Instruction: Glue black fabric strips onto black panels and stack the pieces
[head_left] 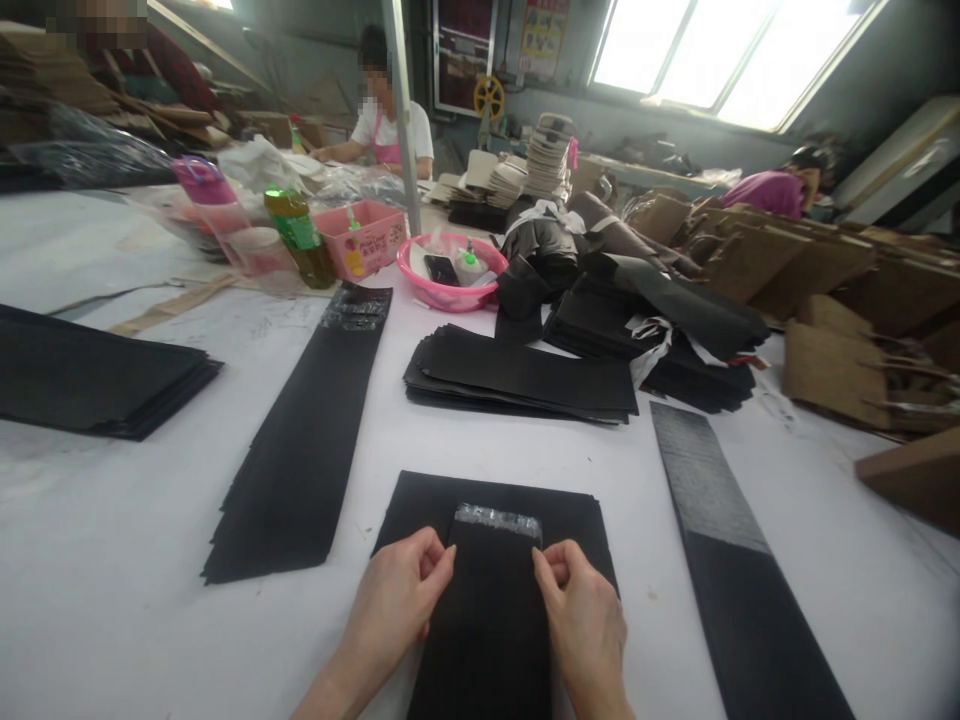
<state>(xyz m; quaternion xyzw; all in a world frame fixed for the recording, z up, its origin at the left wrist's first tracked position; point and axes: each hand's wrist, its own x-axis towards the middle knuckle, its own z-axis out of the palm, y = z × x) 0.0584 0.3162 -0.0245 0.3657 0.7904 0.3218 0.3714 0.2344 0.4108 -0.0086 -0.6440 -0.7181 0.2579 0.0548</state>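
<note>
A long black strip (pixel 487 620) with a shiny, whitish glue-like band across its far end lies in front of me. My left hand (pixel 401 590) pinches its left edge near that end, and my right hand (pixel 581 610) pinches the right edge. Beneath the strip's far end is a wider black sheet or stack (pixel 427 490), partly covered by the strip and my hands. To the left, a fanned stack of black strips (pixel 300 450) carries shiny smears at its far end. On the right lies another black strip (pixel 739 590) with a greyish coated upper part.
Black stacks (pixel 517 375) lie ahead and at the far left (pixel 97 375). Behind them stand a pink basin (pixel 450 295) holding a phone, a pink box (pixel 364 245) and a green-labelled bottle (pixel 300 235). Brown paper bags (pixel 832 350) crowd the right. Several people sit farther back.
</note>
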